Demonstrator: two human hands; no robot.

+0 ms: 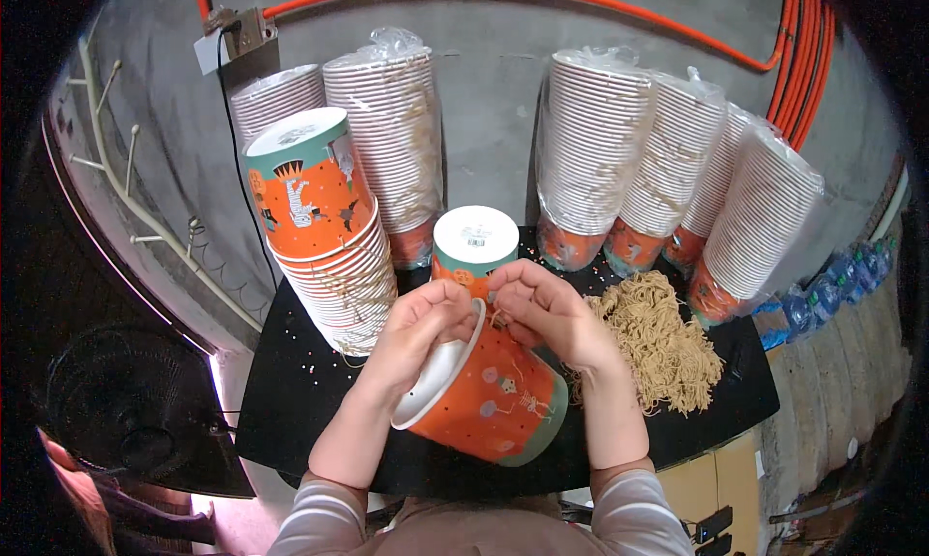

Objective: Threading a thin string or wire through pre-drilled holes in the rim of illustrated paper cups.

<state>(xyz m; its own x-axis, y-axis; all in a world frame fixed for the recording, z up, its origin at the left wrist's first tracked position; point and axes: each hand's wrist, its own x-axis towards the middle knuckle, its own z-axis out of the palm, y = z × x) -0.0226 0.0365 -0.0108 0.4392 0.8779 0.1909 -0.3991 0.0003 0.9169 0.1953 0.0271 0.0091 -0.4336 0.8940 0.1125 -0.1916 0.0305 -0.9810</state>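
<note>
An orange paper bucket [484, 391] with a skeleton print and a teal base band is tilted on its side in front of me, its white-rimmed mouth facing left. My left hand [424, 329] is closed at the upper rim, with fingers curled at the mouth. Against the bucket's upper side, my right hand [547, 309] pinches a short bit of tan cord; most of it is hidden by the fingers. Just behind both hands, another bucket [476, 235] stands upside down, white bottom up. A heap of tan cords [663, 348] lies right of my right hand.
On the black table [290, 416], a stack of upturned buckets [314, 208] with cord handles rises at left. Plastic-wrapped bucket stacks [595, 150] line the grey wall. A black fan [126, 401] is at far left, water bottles [823, 300] at far right.
</note>
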